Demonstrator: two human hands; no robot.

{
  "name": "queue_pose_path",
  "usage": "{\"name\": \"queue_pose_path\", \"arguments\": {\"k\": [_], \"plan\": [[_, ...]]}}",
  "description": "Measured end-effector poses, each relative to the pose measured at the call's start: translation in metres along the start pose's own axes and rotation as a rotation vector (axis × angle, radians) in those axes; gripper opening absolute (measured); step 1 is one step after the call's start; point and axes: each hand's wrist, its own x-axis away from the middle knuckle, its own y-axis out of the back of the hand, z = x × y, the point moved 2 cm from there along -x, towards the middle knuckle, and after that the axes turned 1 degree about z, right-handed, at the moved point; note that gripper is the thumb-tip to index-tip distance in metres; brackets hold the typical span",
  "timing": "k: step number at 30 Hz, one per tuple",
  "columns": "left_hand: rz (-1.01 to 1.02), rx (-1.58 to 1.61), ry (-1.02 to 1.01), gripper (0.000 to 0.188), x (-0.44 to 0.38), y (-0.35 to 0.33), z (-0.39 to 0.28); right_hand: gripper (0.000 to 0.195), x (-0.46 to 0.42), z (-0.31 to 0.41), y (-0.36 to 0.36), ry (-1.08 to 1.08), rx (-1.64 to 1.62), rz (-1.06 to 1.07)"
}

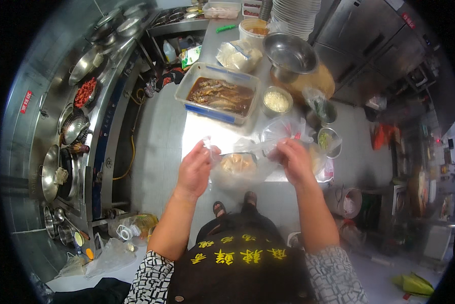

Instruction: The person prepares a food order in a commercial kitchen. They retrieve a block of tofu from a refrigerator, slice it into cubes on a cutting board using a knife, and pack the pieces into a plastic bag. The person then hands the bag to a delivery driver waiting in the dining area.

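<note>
My left hand (195, 167) pinches one side of a clear plastic bag (263, 173) at its gathered edge. The other side of the bag's mouth is held by my right hand (294, 161), so the film stretches between them over the near end of the steel table (197, 131). Through the film shows a pale, light-brown food item (238, 163) in a dark-rimmed container; its exact kind is blurred. Another knotted plastic bag with a red mark (284, 129) lies just beyond my right hand.
Farther up the table stand a plastic tub of whole fish in brown sauce (220, 95), a bowl of chopped white food (277, 100), a steel basin (290, 53) and stacked plates (296, 15). On the left runs a stove with woks (51, 173). A bin (349, 201) stands at right.
</note>
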Motion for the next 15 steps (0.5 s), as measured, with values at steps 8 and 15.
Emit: {"name": "queue_pose_path", "arguments": {"k": [8,15], "plan": [[0.119,0.314,-0.033,0.045,-0.001,-0.012,0.078,0.022,-0.004,-0.002,-0.026,-0.068,0.039,0.330],[0.067,0.261,0.063,0.037,-0.012,-0.024,0.091,0.016,-0.013,-0.018,-0.046,-0.070,0.452,0.310]]}}
